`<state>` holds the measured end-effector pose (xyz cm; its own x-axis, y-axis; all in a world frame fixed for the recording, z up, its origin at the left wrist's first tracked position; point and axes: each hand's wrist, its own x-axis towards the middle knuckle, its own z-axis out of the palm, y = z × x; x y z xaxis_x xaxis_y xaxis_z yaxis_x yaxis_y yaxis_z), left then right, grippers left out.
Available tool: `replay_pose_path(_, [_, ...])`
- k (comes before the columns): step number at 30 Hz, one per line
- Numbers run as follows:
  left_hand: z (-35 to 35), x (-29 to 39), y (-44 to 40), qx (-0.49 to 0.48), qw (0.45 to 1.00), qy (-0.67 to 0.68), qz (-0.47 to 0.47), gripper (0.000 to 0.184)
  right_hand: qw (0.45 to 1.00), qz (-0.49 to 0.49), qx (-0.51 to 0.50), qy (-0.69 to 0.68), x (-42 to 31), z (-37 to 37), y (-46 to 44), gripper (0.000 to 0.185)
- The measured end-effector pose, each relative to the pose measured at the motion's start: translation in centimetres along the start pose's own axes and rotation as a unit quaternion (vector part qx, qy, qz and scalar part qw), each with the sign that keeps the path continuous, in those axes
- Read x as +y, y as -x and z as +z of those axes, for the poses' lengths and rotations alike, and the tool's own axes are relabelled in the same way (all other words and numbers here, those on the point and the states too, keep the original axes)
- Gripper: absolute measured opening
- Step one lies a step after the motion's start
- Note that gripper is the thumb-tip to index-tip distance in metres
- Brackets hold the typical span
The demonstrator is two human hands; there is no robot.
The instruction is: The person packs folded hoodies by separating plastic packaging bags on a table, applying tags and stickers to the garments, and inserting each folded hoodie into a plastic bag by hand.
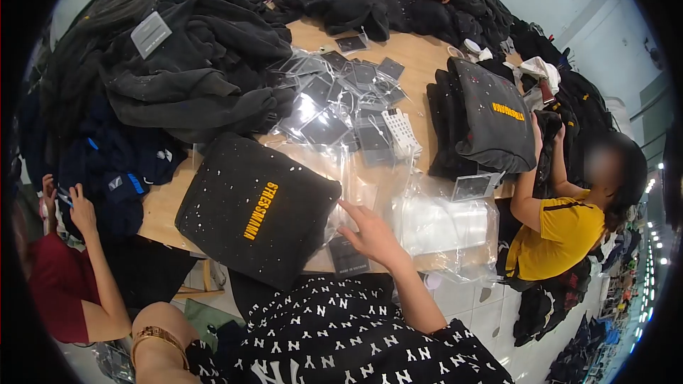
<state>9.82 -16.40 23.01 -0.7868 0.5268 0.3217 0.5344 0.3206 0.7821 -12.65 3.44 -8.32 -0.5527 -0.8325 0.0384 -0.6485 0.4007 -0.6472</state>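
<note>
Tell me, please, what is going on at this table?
The person's right hand has its fingertips at the corner of a folded black cloth garment with yellow lettering. On the right, a co-worker in a yellow shirt handles dark fabric. Dark rectangular tags in clear plastic lie in the middle of the wooden table, with a flat, clear plastic bag near its edge.

The right forearm (413, 291) rises from five o'clock and angles toward eleven, its elbow bent. The right hand (373, 238) sits just below centre, back upward, fingers spread toward ten and eleven. The left arm (160, 366) shows at half past seven, its fingers impossible to make out.
</note>
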Motion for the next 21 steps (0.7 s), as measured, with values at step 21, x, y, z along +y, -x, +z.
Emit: replay_pose_path(21, [4.3,-3.0,-5.0,0.218,0.968,-0.061,-0.107,0.022,1.0,0.02,0.004,-0.009,0.9,0.8,0.3,0.063])
